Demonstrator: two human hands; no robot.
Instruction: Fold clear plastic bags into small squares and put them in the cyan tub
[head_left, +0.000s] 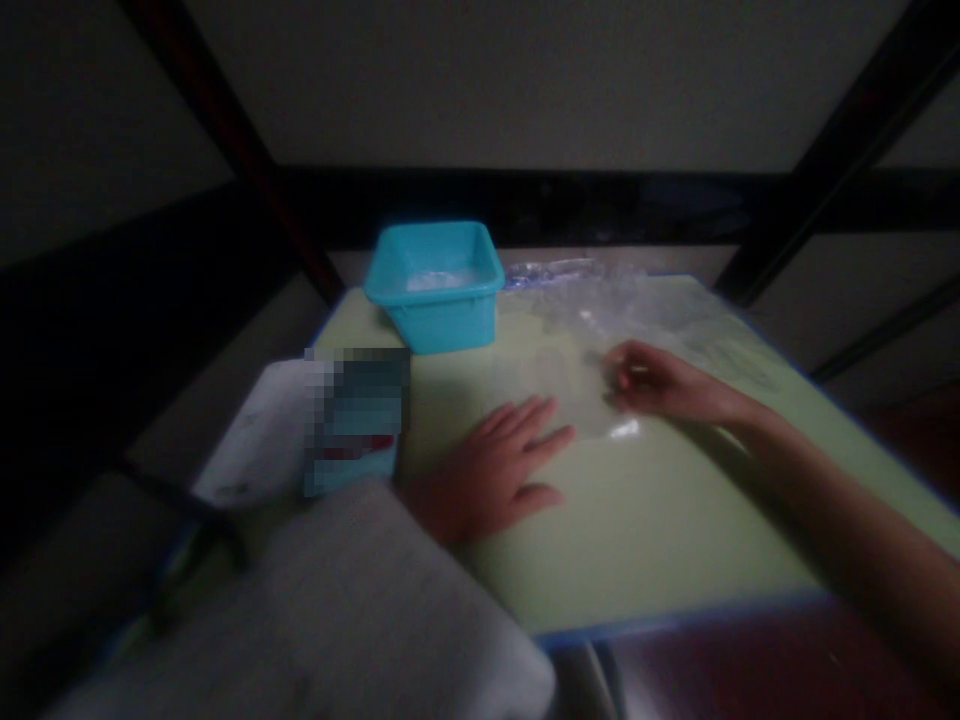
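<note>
My left hand (502,465) lies palm down with its fingers spread, the fingertips at the near left edge of a clear plastic bag (551,385). The bag is flat on the pale yellow-green table (622,530), with a glint of light on its near right corner. On the bag's right side, my right hand (649,380) has its fingers curled and pinched at the edge. Blur hides exactly how the fingertips meet the plastic.
A turquoise plastic basin (442,320) stands at the back left, with something clear inside. Crumpled clear plastic bags (630,300) cover the back right. A pixelated object (356,420) and a white sheet (262,430) lie on the left. A grey sleeve (352,600) covers the front left.
</note>
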